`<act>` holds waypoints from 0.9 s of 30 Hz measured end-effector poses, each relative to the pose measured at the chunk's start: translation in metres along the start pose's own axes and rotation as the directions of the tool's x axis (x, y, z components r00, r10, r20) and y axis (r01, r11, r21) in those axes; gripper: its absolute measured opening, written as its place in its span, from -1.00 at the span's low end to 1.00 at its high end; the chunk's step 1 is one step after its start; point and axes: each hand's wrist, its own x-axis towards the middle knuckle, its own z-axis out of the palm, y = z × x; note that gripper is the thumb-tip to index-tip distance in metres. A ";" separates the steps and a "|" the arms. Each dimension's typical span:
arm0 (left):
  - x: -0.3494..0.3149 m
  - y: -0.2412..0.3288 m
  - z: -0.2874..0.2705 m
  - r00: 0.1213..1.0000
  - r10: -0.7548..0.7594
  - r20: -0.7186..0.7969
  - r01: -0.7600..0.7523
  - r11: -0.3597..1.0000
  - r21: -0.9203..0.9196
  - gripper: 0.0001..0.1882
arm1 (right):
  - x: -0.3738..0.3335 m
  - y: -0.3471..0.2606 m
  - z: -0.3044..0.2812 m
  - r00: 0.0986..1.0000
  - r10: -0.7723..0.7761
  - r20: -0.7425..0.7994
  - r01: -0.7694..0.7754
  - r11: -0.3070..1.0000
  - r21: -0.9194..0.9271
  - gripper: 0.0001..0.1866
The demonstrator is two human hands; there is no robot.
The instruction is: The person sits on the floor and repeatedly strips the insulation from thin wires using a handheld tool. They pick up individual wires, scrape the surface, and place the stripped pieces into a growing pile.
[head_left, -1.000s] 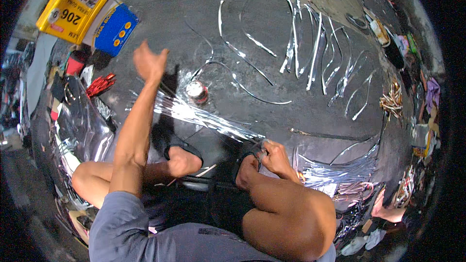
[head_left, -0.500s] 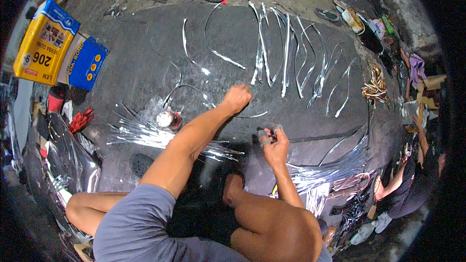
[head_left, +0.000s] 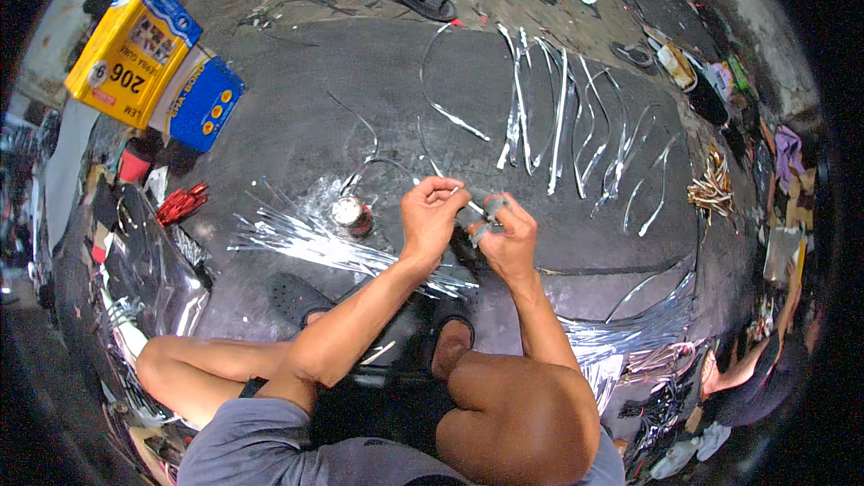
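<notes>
In front of me, my left hand (head_left: 430, 223) pinches a thin silver strip (head_left: 473, 207) between thumb and fingers. Close beside it, my right hand (head_left: 509, 238) closes on the strip's other part; grey wrapping covers some of its fingertips. Part of the strip trails away behind my left hand on the dark mat (head_left: 297, 72). Left of my hands stands a small open can (head_left: 349, 213), whitish on top. A loose bundle of silver strips (head_left: 328, 250) lies nearer me, partly behind my left forearm. Several folded silver strips (head_left: 558, 121) are spread out beyond my right hand.
Yellow and blue boxes (head_left: 135, 49) stand at far left, above a red shiny bundle (head_left: 183, 204). More silver strips (head_left: 621, 342) and a gold-coloured bundle (head_left: 713, 184) lie at right. A dark sandal (head_left: 419, 0) lies at the back. Another person's limb (head_left: 733, 373) shows at lower right.
My left hand has drawn back from the mat toward my right hand, and the two now meet at the strip. One strip at the back left of the row is gone from its place.
</notes>
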 end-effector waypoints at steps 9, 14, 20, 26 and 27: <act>-0.023 0.023 -0.038 0.995 -0.101 0.022 0.102 0.946 -0.306 -0.83 | 0.017 -0.047 0.013 0.991 -0.122 -0.051 0.127 0.986 0.107 -0.70; -0.034 0.038 -0.044 0.994 -0.098 0.052 0.110 0.907 -0.406 -0.90 | 0.027 -0.069 0.009 0.980 -0.186 -0.073 0.194 0.972 0.133 -0.73; -0.016 0.069 -0.092 0.998 -0.067 -0.014 0.060 0.957 -0.285 -0.93 | 0.016 -0.079 -0.004 0.958 -0.275 0.083 0.266 0.958 0.104 -0.72; 0.047 0.078 -0.225 0.953 -0.070 -0.294 0.011 0.980 -0.199 -0.87 | -0.026 -0.060 -0.003 0.931 -0.174 0.321 0.135 0.981 0.140 -0.67; 0.056 0.072 -0.251 0.917 -0.137 -0.374 0.069 0.979 -0.190 -0.85 | -0.035 -0.055 -0.005 0.917 -0.131 0.376 0.067 0.981 0.180 -0.68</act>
